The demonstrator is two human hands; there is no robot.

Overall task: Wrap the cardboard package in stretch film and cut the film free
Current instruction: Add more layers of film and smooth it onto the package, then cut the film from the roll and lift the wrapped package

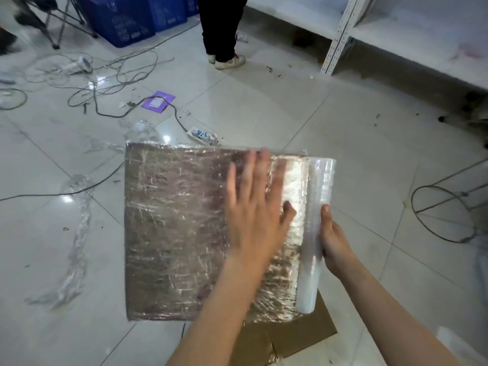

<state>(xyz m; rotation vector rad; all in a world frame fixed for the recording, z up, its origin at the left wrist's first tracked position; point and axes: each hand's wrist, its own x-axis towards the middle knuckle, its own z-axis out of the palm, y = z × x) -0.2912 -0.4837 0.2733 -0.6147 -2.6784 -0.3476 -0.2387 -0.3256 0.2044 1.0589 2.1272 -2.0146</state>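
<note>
A flat square cardboard package [174,228], covered in shiny stretch film, lies on the tiled floor. My left hand [253,207] lies flat on its right part, fingers straight and spread, pressing the film down. The white stretch film roll [318,207] stands along the package's right edge, film running from it onto the package. My right hand [334,239] grips the roll from the right, thumb on its front.
A bare cardboard piece [303,336] lies under the package's near right corner. Scraps of used film [76,249] trail on the floor at left. Cables, a power strip [202,134] and a purple card [158,102] lie beyond. A person's legs [221,30] stand at the back, shelving at right.
</note>
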